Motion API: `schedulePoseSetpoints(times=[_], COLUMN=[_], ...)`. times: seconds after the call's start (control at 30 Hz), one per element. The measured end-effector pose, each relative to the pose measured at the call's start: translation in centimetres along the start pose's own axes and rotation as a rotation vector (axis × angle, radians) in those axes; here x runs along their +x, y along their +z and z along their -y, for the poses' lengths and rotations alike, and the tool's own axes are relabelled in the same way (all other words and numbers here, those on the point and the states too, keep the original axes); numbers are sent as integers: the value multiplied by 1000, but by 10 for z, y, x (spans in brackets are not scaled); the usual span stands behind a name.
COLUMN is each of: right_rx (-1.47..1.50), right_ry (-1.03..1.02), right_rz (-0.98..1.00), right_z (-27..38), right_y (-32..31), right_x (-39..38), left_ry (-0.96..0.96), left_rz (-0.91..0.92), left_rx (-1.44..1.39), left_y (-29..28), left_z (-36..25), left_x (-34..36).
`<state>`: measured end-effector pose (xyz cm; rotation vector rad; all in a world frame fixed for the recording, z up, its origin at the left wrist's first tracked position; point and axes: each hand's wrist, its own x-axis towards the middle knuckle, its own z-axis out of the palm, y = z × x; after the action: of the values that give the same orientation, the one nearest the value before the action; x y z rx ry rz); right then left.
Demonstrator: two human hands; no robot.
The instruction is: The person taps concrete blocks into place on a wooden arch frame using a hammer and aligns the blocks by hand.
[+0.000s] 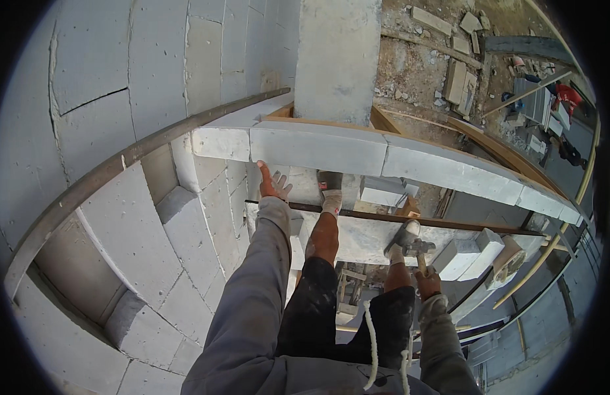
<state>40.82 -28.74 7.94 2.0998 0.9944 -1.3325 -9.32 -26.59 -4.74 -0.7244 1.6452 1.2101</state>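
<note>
Head view: a person stands high up beside a grey block wall and looks down past their own legs.
Left hand: the left hand (273,184) is open, fingers spread, and lies flat against the row of grey blocks (318,148) at the top of the wall.
Right hand: the right hand (427,282) is closed around the handle of a mallet (408,238), whose head points up.
Where the mallet is: it hangs low on the right, near the right knee and well apart from the top blocks.
Step in hand: it looks like the person is setting a block straight, steadying it with the flat hand while the mallet waits.
Next move: it would likely call for lifting the mallet up to the block and tapping softly, so the block shifts only a little.
Blocks: they are pale grey and box-shaped, with rough, pitted faces and thin lines where they meet.
Beam: a long dark beam (121,161) runs slanting along the wall on the left.
Bar: a thin dark bar (397,218) crosses under the feet.
Rope: a white twisted rope (371,342) hangs at the waist.
Ground: far below lie bare earth and loose blocks (459,79).
</note>
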Motion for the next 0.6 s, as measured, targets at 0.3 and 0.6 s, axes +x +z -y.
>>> schedulePoseSetpoints(times=[0.3, 0.6], right_rx=[-62, -83], right_ry=[-70, -92], right_rz=[195, 127], right_z=[150, 170], right_y=[59, 70], right_x=[-5, 6], left_ry=[117, 154], left_rz=[262, 165], left_rx=[-216, -325], left_y=[19, 30], left_z=[0, 3], left_x=[55, 58])
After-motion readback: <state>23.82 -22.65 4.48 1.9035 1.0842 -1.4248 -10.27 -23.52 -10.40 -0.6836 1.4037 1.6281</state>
